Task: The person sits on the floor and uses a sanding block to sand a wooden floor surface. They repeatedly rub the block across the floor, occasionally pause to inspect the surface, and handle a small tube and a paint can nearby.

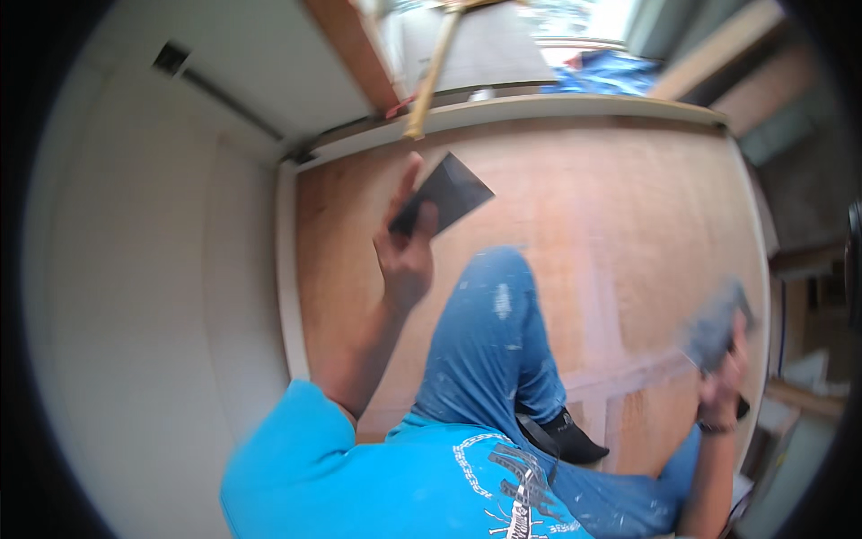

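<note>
My left hand [404, 251] is closed on a dark, flat square plate [455, 184], raised over a pinkish plywood board [566, 207] with pale streaks. At the lower right, my right hand [723, 382] grips a blurred grey metal-bladed tool [714, 323] near the board's right edge. My bent knee in paint-spotted jeans [485, 323] rises from the board between the two hands.
A pale wall [153, 296] runs along the left. A light rim [611, 108] borders the board, with a long yellowish wooden stick [429, 72], blue sheeting [602, 74] and a bright window beyond it. Wooden framing [709, 58] and clutter line the right.
</note>
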The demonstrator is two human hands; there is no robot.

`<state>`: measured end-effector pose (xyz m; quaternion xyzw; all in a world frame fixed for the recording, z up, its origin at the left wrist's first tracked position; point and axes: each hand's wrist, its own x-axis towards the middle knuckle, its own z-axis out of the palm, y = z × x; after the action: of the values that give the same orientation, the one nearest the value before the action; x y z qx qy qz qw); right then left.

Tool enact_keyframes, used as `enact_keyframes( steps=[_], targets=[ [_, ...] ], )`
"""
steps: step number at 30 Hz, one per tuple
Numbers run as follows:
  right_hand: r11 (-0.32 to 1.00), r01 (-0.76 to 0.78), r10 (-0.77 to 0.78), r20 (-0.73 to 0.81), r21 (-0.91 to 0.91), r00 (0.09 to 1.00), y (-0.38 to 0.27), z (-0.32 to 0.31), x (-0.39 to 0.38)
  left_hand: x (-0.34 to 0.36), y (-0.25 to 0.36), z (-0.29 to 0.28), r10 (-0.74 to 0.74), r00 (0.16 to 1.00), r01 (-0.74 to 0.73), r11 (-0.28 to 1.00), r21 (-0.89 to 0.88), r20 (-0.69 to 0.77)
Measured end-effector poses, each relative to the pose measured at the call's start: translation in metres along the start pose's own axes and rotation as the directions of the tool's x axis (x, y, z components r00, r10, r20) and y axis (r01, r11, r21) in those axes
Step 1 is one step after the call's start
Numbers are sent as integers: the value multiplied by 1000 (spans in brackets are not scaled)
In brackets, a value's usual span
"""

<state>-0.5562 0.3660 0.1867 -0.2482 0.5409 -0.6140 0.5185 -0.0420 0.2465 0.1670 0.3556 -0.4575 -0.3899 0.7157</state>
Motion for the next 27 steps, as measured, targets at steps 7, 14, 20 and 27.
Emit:
enact_keyframes(
  steps=[7,14,20,27],
  targets=[
    [840,-218,99,255,496,962,0,222,-46,-47,47,136,526,710,-538,834,-123,468],
    [858,-115,50,140,501,989,-21,185,-58,-42,45,142,370,562,-653,747,122,739],
    [856,220,-240,-18,468,971,-49,180,-64,-40,60,136,153,774,-326,928,180,614],
    [783,533,-438,-325,321,838,-52,206,-73,-54,82,161,-382,817,455,887,-77,431]
  ],
)
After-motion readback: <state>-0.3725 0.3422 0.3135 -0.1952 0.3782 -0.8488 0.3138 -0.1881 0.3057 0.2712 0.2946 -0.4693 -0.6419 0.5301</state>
